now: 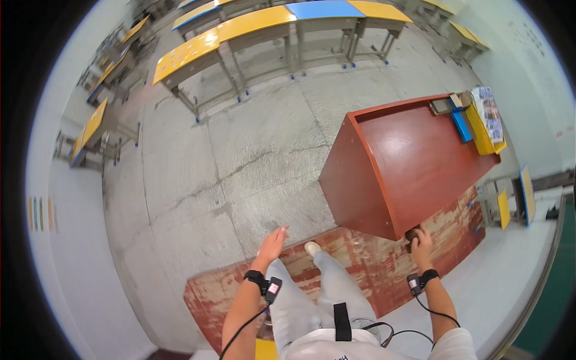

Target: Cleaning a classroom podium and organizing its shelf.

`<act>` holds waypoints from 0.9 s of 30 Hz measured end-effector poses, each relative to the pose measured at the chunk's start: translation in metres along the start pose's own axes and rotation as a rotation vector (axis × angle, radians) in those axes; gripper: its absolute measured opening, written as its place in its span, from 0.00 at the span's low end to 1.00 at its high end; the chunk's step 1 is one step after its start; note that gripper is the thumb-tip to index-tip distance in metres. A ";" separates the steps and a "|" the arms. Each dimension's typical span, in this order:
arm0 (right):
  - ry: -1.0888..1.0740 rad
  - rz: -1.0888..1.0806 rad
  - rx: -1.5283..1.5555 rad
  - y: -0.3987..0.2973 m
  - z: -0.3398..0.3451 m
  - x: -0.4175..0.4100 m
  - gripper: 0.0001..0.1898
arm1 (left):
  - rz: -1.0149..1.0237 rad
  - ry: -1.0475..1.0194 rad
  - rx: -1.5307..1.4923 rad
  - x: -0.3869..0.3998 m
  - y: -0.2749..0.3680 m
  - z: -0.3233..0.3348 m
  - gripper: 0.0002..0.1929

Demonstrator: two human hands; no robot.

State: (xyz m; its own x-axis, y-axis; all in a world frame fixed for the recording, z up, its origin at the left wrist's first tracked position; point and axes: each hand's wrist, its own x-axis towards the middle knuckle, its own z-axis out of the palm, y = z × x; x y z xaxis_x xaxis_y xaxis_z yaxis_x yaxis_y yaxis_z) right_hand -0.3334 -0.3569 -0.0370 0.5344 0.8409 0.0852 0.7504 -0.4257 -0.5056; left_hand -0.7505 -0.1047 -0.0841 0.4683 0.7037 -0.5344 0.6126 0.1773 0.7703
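Note:
My right hand (421, 247) is beside the near edge of a reddish-brown wooden lectern (418, 157). Its fingers close around a small dark brown object (410, 234), too blurred and covered to name. Well to the left, my left hand (272, 244) hangs over the front edge of a worn platform (355, 265) with fingers stretched out and nothing in it. Black wrist straps carry small devices on both forearms, and cables run from them.
On the lectern's far right end stand a yellow box (481, 130), a blue box (461, 127) and small items. Yellow and blue school desks (256, 27) line the room ahead. The platform drops to a cracked concrete floor (252, 180). A green board (544, 292) is at the right.

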 end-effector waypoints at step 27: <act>0.509 0.599 0.482 -0.237 0.308 0.148 0.11 | -0.409 -1.086 -1.088 0.246 0.042 -0.027 0.45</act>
State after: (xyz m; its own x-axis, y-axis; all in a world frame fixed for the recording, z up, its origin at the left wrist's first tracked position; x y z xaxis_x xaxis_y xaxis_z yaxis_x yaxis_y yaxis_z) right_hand -0.5521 -0.0286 -0.1693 0.9737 0.2278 0.0029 0.1105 -0.4611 -0.8804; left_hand -0.6270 0.0946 -0.1740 0.8971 -0.2328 -0.3756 0.3012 0.9440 0.1344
